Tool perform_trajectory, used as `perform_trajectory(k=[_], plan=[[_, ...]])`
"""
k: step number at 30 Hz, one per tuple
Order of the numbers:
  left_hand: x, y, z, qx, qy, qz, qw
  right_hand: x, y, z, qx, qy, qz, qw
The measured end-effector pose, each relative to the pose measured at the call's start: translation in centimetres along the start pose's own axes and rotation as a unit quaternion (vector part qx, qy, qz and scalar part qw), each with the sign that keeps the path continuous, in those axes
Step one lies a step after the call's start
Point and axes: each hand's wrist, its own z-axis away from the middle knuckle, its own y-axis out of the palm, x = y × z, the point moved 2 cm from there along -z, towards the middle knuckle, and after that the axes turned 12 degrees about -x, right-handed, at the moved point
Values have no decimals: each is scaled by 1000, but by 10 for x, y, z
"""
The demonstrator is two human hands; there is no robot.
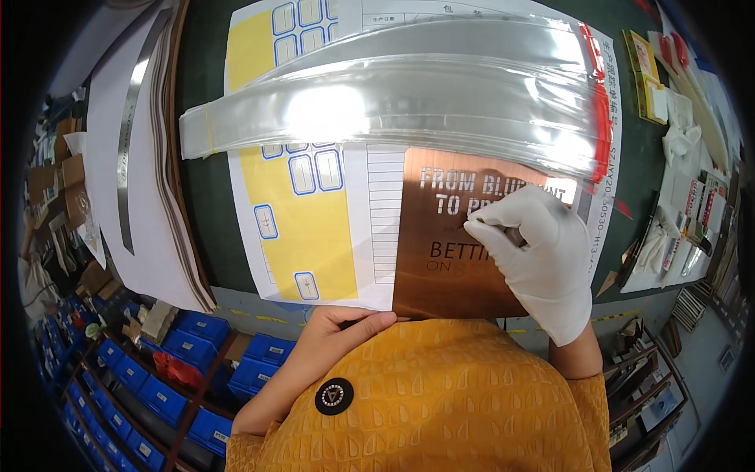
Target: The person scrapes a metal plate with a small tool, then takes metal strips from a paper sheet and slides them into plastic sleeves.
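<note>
A copper-coloured metal plate (440, 287) with cut-out and dark lettering lies on printed paper sheets (377, 236) at the table's near edge. Over its right part is my right hand (543, 256), in a white glove. Thumb and fingertips are pinched together near the lettering; whatever they hold, if anything, is too small to make out. My bare left hand (346, 329) is closed at the near edge, thumb by the plate's lower left corner. Its other fingers are partly hidden, and I cannot tell what they grip.
Long clear plastic sleeves (440, 98) with red ends lie across the papers beyond the plate. At left are stacked sheets (149, 197) with a metal strip (135, 134). A yellow box (646, 77) and white cloths (683, 141) lie at right. Blue bins (189, 338) stand below left.
</note>
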Motion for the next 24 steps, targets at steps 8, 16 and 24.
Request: perform_trajectory(k=[8,16,24], plan=[[-1,0,1,3,1,-18,1000,-1,0,1,-4,2,-6,1000],[0,-1,0,4,-3,-9,1000,0,-1,1,6,-3,3,1000],[-1,-1,0,7,7,-11,1000,0,1,-1,-8,23,-14,1000]])
